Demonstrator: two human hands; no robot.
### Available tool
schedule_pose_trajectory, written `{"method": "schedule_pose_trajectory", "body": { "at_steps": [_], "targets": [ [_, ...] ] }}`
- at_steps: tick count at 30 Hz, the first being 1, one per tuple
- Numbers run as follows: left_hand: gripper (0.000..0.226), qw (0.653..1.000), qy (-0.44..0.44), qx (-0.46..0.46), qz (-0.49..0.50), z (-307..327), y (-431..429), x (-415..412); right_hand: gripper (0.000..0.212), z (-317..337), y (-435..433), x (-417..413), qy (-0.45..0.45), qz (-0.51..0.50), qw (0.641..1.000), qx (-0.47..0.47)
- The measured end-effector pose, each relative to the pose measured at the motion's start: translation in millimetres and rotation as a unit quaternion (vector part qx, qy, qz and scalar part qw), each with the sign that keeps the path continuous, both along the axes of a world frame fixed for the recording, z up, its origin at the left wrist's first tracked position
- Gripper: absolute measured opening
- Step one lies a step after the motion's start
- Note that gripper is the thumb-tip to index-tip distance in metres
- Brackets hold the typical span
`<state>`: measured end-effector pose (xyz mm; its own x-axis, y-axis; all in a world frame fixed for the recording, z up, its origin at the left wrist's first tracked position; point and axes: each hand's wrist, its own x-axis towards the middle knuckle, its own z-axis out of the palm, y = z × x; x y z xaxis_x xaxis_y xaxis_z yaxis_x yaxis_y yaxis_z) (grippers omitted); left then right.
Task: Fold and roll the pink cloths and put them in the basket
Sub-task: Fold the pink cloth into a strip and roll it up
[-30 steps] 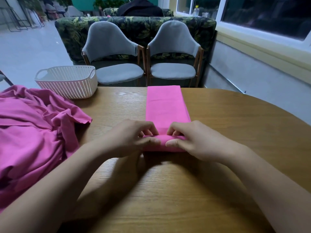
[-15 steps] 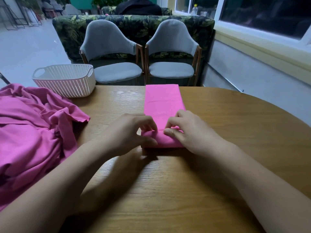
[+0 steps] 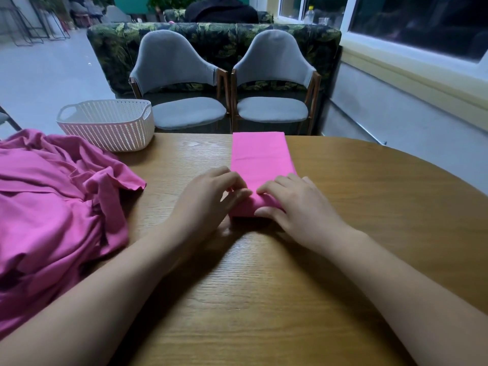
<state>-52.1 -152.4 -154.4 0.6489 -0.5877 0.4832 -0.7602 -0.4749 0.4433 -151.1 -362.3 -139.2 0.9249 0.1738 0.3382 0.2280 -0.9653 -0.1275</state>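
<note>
A bright pink cloth (image 3: 260,154), folded into a long narrow strip, lies on the wooden table (image 3: 356,196) and runs away from me to the far edge. Its near end is rolled into a small roll. My left hand (image 3: 211,199) grips the roll's left part, fingers curled over it. My right hand (image 3: 295,204) grips the right part, thumb under the near side. A heap of loose darker pink cloths (image 3: 52,207) lies at the left. The white slatted basket (image 3: 108,125) stands at the table's far left, and nothing shows inside it.
Two grey chairs (image 3: 184,88) stand behind the table's far edge, with a leaf-patterned sofa back behind them. A wall and window ledge run along the right. Bare tabletop lies to the right of the strip and near me.
Both hands have rolled the near end of the strip away from me. The roll is thicker and the flat part is shorter.
</note>
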Motion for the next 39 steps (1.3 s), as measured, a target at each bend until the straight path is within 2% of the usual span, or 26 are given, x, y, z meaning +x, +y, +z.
{"method": "schedule_pose_trajectory", "body": {
  "at_steps": [4,8,16,19,22,25,29,32,39],
  "targets": [
    [0.046,0.999,0.009,0.046,-0.018,-3.6,6.9,7.0,0.029,-3.5,-0.4,7.0,0.000,-0.022,0.997,0.079],
    [0.057,0.998,0.033,0.044,-0.020,-6.6,8.0,15.3,0.019,-12.0,3.0,15.9,-0.025,-0.038,0.998,0.043],
    [0.059,0.994,0.099,0.046,0.028,-13.5,-4.2,21.2,0.042,-14.9,7.1,10.2,-0.062,-0.060,0.996,-0.030],
    [0.056,0.996,0.041,0.061,0.049,-16.0,-7.1,16.4,0.038,-17.2,1.6,18.7,-0.075,-0.058,0.995,-0.012],
    [0.059,0.997,-0.036,0.070,0.027,-17.5,-5.0,14.6,0.038,-22.8,-2.3,26.6,-0.080,-0.057,0.995,-0.004],
    [0.062,0.997,-0.047,0.061,0.031,-17.7,-5.9,16.3,0.040,-29.7,-4.9,30.9,-0.080,-0.059,0.995,-0.012],
    [0.055,1.000,0.029,0.005,0.012,-18.1,-5.9,21.2,0.052,-30.1,-5.6,32.5,-0.046,-0.069,0.996,-0.032],
    [0.053,0.998,0.061,-0.010,-0.003,-19.3,-4.1,26.0,0.053,-26.8,-4.7,31.9,-0.034,-0.070,0.996,-0.030],
    [0.049,0.989,0.137,0.023,-0.052,-3.2,8.5,21.8,0.046,-10.7,-3.5,10.8,0.032,-0.044,0.998,-0.025]
  ]
}}
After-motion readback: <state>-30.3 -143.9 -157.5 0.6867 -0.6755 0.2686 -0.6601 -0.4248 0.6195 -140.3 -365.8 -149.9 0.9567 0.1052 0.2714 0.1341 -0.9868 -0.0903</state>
